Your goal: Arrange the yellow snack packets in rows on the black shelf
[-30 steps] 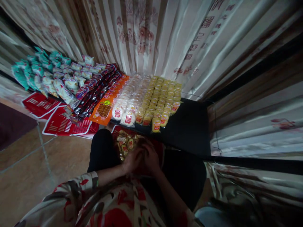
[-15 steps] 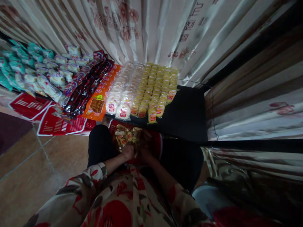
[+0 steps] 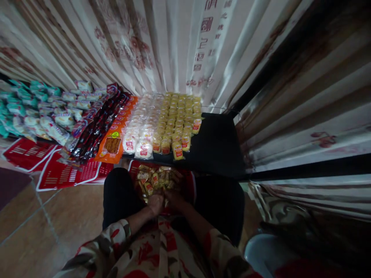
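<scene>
A red basket (image 3: 190, 183) sits between my knees, holding small snacks (image 3: 149, 188) in clear and gold wrappers. Over its near side my left hand (image 3: 156, 202) is closed, fingers curled among the packets. My right hand (image 3: 173, 200) is beside it in shadow, its fingers also drawn together. A yellowish glint of wrapper shows between the two hands, but dim light hides what each one grips. Just beyond the basket, rows of yellow wrapped cakes (image 3: 176, 123) stand on a black bench (image 3: 218, 144).
Left of the yellow cakes lie white round packaged cakes (image 3: 144, 148), an orange snack bag (image 3: 112, 144), dark red packets (image 3: 98, 123), white packets (image 3: 55, 129) and green packets (image 3: 16, 110). More red baskets (image 3: 68, 172) are below at left. A pale curtain (image 3: 171, 50) hangs behind.
The view has shifted, so the bench and goods appear lower and further left. Both hands stay close together at the basket, and more of the wrapped snacks shows.
</scene>
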{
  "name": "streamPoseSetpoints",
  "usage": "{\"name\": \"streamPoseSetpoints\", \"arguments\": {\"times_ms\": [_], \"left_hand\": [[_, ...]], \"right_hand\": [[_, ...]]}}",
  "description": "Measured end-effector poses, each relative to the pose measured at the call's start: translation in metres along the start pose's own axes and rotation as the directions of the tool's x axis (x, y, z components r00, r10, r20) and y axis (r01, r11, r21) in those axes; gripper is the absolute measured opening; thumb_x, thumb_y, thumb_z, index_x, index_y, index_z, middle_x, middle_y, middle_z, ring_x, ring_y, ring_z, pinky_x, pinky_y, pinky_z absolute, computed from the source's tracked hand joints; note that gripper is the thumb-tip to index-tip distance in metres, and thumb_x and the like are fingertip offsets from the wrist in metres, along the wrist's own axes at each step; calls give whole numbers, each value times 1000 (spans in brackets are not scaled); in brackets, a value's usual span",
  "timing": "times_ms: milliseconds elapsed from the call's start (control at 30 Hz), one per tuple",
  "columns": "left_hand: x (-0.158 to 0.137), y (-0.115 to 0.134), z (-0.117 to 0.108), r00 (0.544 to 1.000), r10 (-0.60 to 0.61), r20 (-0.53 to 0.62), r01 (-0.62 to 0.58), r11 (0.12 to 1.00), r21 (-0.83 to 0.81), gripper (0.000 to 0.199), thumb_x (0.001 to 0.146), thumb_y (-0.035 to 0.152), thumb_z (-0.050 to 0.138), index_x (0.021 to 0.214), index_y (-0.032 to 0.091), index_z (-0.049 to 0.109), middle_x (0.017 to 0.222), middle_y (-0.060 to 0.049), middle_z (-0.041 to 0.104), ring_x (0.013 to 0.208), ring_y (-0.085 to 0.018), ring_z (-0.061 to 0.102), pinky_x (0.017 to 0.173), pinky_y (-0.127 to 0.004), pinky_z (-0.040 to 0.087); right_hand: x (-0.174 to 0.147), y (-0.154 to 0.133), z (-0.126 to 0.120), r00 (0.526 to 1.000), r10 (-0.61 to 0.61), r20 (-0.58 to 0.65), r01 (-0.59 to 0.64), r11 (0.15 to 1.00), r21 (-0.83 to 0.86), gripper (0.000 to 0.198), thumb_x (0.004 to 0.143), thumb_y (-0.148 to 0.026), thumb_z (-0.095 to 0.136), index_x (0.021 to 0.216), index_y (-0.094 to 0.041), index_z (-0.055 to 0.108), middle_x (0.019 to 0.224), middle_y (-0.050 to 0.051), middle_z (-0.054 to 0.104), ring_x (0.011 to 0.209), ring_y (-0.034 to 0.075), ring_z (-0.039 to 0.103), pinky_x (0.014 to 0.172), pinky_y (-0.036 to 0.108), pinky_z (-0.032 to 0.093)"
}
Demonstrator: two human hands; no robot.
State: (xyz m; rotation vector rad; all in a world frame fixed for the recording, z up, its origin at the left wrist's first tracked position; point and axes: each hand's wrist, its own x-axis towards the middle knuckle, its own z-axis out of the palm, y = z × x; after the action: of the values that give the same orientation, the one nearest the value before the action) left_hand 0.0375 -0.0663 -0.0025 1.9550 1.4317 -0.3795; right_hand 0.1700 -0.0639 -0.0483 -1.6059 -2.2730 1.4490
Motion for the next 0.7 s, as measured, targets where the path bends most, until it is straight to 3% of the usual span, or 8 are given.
{"name": "streamPoseSetpoints", "arguments": {"times_ms": [133,267,533,633,700], "left_hand": [[-1,-2,-4,998,39,-44,-40,999,-19,32,81,8,46,108,11,63,115,-16,63,114,-24,55,97,-31,41],[0,-9,-12,993,-35,-111,16,985,-169,23,85,10,42,96,14,61,97,-10,67,93,-19,62,83,-27,45],[-5,-8,-78,952,57,-302,-177,905,-388,9,82,15,46,76,17,53,73,0,60,72,-14,57,70,-24,42],[-4,0,-96,928,63,-366,-259,818,-514,9,81,22,49,74,18,52,67,2,56,65,-12,54,64,-23,43],[-5,10,-103,929,57,-365,-297,705,-644,14,82,31,50,79,17,53,67,3,54,59,-10,52,60,-22,43]], "right_hand": [[-4,-2,-5,1000,-24,18,24,1000,-6,42,66,-4,53,105,-16,63,114,11,66,104,23,60,87,29,43],[-9,-6,-21,999,-47,10,46,998,30,34,69,-10,55,100,-17,66,104,8,70,94,20,63,81,26,45],[-42,-25,-71,987,-9,-160,38,983,182,46,73,-21,62,119,-19,62,115,9,68,103,25,63,89,32,46],[-54,-30,-87,975,-28,-222,90,957,275,43,75,-29,63,117,-18,63,110,8,70,96,25,65,86,35,48],[-62,-33,-95,963,-16,-269,114,929,353,41,75,-31,64,114,-18,64,109,7,70,96,25,65,87,37,49]]}}
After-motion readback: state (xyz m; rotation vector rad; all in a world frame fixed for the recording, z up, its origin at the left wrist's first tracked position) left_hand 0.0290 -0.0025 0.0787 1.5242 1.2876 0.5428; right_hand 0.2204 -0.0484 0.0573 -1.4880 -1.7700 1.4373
